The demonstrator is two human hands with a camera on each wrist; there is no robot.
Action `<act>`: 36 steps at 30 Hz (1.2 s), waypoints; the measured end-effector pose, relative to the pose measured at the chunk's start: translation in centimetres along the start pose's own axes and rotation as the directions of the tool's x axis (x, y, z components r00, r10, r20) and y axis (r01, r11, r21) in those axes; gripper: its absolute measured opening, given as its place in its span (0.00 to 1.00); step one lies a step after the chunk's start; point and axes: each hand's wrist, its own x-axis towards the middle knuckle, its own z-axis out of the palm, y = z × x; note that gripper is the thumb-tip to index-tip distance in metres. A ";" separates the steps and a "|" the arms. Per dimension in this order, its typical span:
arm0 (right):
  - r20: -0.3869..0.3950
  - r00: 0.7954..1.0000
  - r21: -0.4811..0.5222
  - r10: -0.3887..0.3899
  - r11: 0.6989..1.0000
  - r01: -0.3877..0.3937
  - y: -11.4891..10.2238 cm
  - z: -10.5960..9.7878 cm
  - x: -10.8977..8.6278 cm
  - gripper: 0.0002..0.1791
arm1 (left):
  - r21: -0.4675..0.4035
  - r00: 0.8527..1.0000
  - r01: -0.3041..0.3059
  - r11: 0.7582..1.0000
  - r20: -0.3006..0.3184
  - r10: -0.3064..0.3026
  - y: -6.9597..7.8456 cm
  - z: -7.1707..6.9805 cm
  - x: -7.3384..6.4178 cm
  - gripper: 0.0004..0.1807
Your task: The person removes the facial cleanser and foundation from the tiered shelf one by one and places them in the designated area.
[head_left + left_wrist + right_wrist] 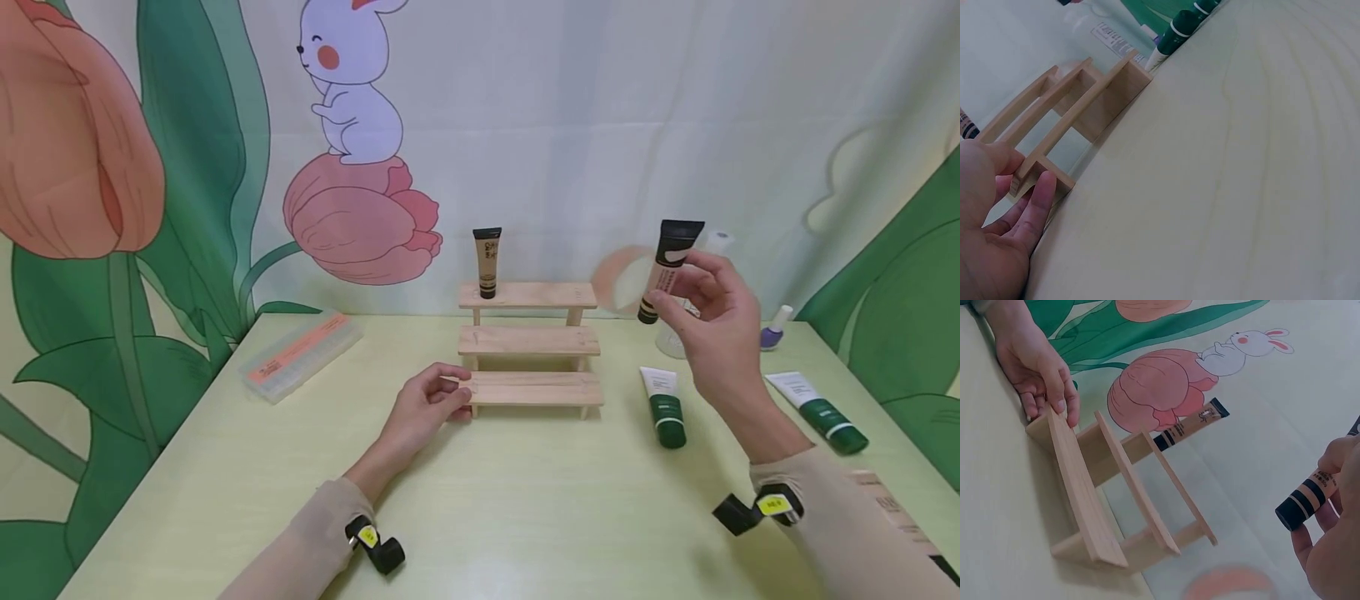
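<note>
A three-step wooden display rack (528,340) stands toward the back of the table. My left hand (427,408) grips the left end of its lowest step, and the left wrist view shows the thumb above the board (1075,115) and fingers beneath. On the top step, at the left, a beige tube (487,260) stands upright on its black cap. My right hand (716,329) pinches another tube, pinkish-beige with black ends (665,273), in the air right of the rack. That tube is slightly tilted, its banded cap (1293,514) pointing down.
Two green-and-white tubes (667,419) (831,423) lie right of the rack. A clear bottle (671,343) is partly hidden behind my right hand, near a purple nail polish bottle (772,335). A clear plastic case (306,357) lies back left; a beige package (888,504) is partly covered by my right sleeve.
</note>
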 end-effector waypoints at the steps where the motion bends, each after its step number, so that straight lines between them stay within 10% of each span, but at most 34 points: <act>1: -0.010 1.000 -0.011 0.005 1.000 -0.005 -0.1 -0.7 -0.3 0.27 | 0.001 1.000 0.000 1.000 0.003 0.000 0.0 0.0 0.0 0.13; 23: -0.135 0.985 0.074 0.110 0.992 -0.101 0.6 -11.3 -6.2 0.33 | 0.008 1.000 0.001 1.000 -0.004 -0.001 -0.1 0.0 -0.1 0.13; 29: -0.102 0.984 0.013 0.148 0.989 -0.147 1.4 -13.1 -8.5 0.32 | 0.006 1.000 -0.002 1.000 -0.003 0.002 0.0 -0.1 0.0 0.13; 36: -0.059 0.984 -0.276 0.166 0.945 -0.176 2.5 -15.2 -11.3 0.32 | 0.000 1.000 -0.002 1.000 -0.002 0.002 0.0 0.1 0.0 0.13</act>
